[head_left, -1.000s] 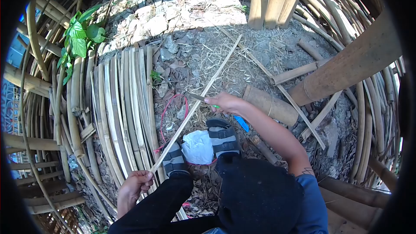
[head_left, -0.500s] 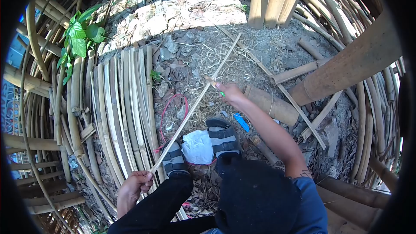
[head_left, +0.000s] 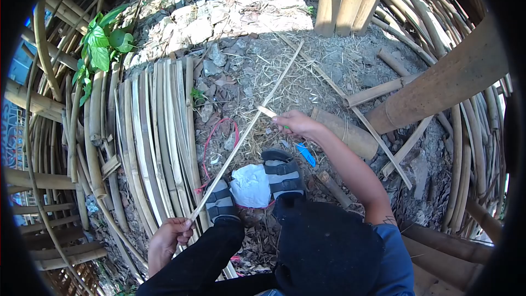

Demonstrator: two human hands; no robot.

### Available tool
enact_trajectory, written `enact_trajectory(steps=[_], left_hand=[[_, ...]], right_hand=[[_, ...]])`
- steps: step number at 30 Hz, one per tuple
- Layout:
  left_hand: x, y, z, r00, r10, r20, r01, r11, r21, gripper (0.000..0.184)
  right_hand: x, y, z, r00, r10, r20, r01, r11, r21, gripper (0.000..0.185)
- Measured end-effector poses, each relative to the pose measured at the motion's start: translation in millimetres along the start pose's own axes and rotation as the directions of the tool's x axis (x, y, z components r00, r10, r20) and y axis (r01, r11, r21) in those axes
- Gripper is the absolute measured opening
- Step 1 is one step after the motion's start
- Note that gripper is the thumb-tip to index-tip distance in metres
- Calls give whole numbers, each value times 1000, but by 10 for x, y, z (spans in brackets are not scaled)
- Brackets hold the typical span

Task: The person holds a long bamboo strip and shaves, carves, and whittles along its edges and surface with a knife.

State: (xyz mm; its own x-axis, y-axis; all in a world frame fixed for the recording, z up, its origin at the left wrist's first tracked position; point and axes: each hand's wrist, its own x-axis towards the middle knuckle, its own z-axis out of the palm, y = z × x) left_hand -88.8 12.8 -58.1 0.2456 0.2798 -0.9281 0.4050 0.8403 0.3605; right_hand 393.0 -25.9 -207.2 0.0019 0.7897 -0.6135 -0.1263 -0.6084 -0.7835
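A long, thin bamboo strip (head_left: 245, 132) slants from beside my left knee up and away over the ground. Its near end is pinched between the thumb and fingers of my left hand (head_left: 172, 237). My right hand (head_left: 296, 123) is closed around a small knife (head_left: 267, 112); a bit of green handle shows by the fingers. The knife's pale blade reaches left to the strip, near the strip's middle; whether it touches cannot be made out. Below my right hand, a blue slotted plastic piece (head_left: 306, 154) lies on the ground.
Split bamboo slats (head_left: 159, 131) lie side by side at left. A white crumpled bag (head_left: 250, 186) sits between my sandals (head_left: 284, 178), near a pink cord (head_left: 206, 153). A cut bamboo section (head_left: 345, 133) and a thick bamboo pole (head_left: 438, 85) stand right. Upright posts (head_left: 350, 0) are ahead.
My right hand has shifted slightly down and to the right, with the knife now turned to show a paler blade. The left hand and the strip have hardly moved.
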Motion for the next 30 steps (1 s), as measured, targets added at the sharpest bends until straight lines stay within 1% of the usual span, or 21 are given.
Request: enact_trajectory(steps=[2, 3, 5, 6, 7, 9, 10, 12, 13, 16, 18, 19, 20, 21, 22, 23, 24, 27, 28, 29, 30], left_hand=[[2, -9, -15, 1000, -3, 11, 3, 1000, -8, 21], [9, -8, -15, 1000, 0, 27, 0, 1000, -16, 21], [9, -6, -8, 1000, -1, 23, 2, 1000, -13, 21], [11, -2, -3, 1000, 0, 20, 0, 1000, -8, 21], [12, -2, -2, 1000, 1, 21, -1, 1000, -7, 21], [14, -4, -4, 1000, 4, 25, -3, 1000, -12, 21], [10, -2, 2, 1000, 5, 23, -5, 1000, -12, 21], [5, 3, 16, 1000, -6, 3, 6, 1000, -10, 21], [8, 2, 11, 1000, -7, 2, 7, 1000, -10, 21], [21, -10, -3, 1000, -3, 8, 3, 1000, -7, 20], [19, -12, -2, 1000, 11, 13, -11, 1000, -1, 21], [12, -6, -1, 1000, 12, 12, -12, 1000, -2, 21], [0, 0, 5, 1000, 7, 14, -7, 1000, -5, 21], [-5, 2, 13, 1000, 1, 17, -1, 1000, -7, 21], [-5, 6, 26, 1000, -1, 15, 1, 1000, -6, 21], [-2, 3, 46, 1000, 16, -11, -16, 1000, -2, 21], [6, -8, 68, 999, 37, -33, -37, 999, -1, 21], [1, 31, 30, 999, 14, 40, -13, 1000, -20, 21], [-5, 33, 30, 999, 10, 39, -9, 1000, -17, 21], [2, 36, 45, 1000, 8, 27, -7, 1000, -15, 21], [-1, 36, 53, 1000, 4, 12, -4, 1000, -11, 21]], right_hand=[[65, 43, -72, 891, -355, -282, 207, 872, -444, 41], [51, 27, -109, 892, -355, -282, 206, 872, -444, 41], [12, 6, -174, 868, -390, -307, 325, 914, -244, 44], [-13, -19, -191, 919, -277, -279, 234, 956, -178, 52], [-17, 1, -171, 919, -278, -281, 234, 956, -178, 52], [-30, 54, -62, 711, -603, -361, 253, 698, -670, 55], [-94, -7, 24, 711, -605, -360, 255, 698, -669, 55], [-219, -122, 191, 769, -444, -460, 20, 736, -677, 58], [-230, -131, 252, 769, -443, -460, 20, 736, -676, 58], [-261, -124, 420, 756, -483, -441, 11, 683, -730, 52], [-281, -110, 525, 707, -651, -277, 92, 473, -876, 47], [-282, -74, 542, 706, -652, -276, 93, 472, -876, 47], [-268, -17, 548, 565, -823, -58, 283, 260, -923, 44], [-246, 34, 540, 369, -915, 164, 424, 9, -906, 41], [-159, 55, 455, 370, -915, 162, 425, 12, -905, 41], [-43, 34, 318, 530, -843, -93, 191, 225, -955, 42], [-52, -69, 265, 612, -707, -353, -79, 390, -917, 43], [-207, -150, 537, 655, -660, -369, -40, 457, -889, 42], [-233, -40, 634, 519, -830, -204, 146, 321, -936, 42], [-228, -27, 607, 519, -830, -202, 146, 320, -936, 42], [-240, -2, 568, 349, -932, 96, 319, 21, -948, 42]])
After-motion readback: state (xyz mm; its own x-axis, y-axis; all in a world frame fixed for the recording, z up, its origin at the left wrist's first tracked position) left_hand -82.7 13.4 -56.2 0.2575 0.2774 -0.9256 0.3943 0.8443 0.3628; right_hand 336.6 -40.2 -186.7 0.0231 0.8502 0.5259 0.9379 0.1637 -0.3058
